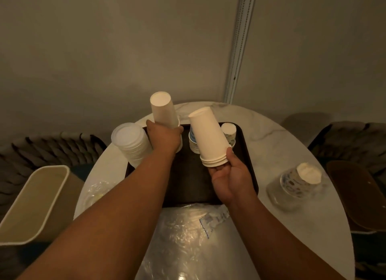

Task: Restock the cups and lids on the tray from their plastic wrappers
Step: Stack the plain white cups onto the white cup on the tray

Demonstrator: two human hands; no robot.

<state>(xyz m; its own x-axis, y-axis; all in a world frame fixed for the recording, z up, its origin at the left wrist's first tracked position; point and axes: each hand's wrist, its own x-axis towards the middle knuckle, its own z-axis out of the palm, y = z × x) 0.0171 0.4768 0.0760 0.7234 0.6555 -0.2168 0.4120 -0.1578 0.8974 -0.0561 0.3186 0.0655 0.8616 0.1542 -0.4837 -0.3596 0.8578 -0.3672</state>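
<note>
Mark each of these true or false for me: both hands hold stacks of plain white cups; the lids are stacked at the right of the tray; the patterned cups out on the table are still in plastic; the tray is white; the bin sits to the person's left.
1. Both hands hold stacks of plain white cups. True: the left hand grips a tall white cup stack, and the right hand holds a short white cup stack upside down.
2. The lid stack is at the right of the tray. False: it stands at the tray's left edge.
3. The patterned cups on the table are in plastic. True.
4. The tray is white. False: it is dark.
5. The bin sits left. True.
</note>
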